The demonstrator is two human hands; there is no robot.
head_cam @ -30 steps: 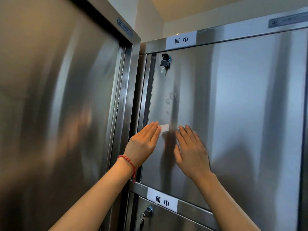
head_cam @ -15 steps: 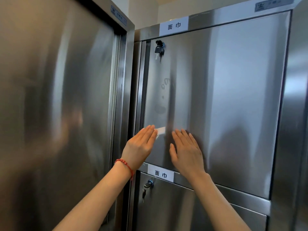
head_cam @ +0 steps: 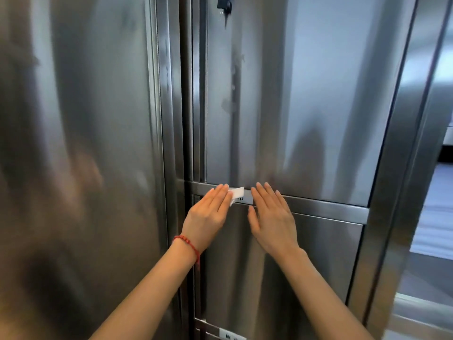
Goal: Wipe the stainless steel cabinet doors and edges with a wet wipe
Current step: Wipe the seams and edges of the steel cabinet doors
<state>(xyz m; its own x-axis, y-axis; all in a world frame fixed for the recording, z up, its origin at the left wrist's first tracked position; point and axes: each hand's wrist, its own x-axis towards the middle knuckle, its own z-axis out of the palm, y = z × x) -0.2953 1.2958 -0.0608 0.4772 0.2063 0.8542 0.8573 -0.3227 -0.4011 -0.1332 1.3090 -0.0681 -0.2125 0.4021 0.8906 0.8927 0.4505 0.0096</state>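
A stainless steel cabinet fills the view, with an upper door (head_cam: 306, 106) and a lower door (head_cam: 318, 261) split by a horizontal rail (head_cam: 326, 208). My left hand (head_cam: 208, 217), a red bracelet on its wrist, lies flat on the lower door and presses a white wet wipe (head_cam: 237, 193) against the rail, over a small label. My right hand (head_cam: 272, 217) lies flat beside it with fingers spread, fingertips on the rail, holding nothing. Smudges streak the upper door above the hands.
A tall steel panel (head_cam: 81, 155) stands at the left, close to my left arm. A black lock with keys (head_cam: 224, 6) hangs at the upper door's top left. Another white label (head_cam: 231, 336) sits on a lower rail. A floor and room open at the right (head_cam: 434, 217).
Both hands have slid down the upper door to the rail below it, carrying the wipe along. The view has tilted down, so the lock now sits at the top edge.
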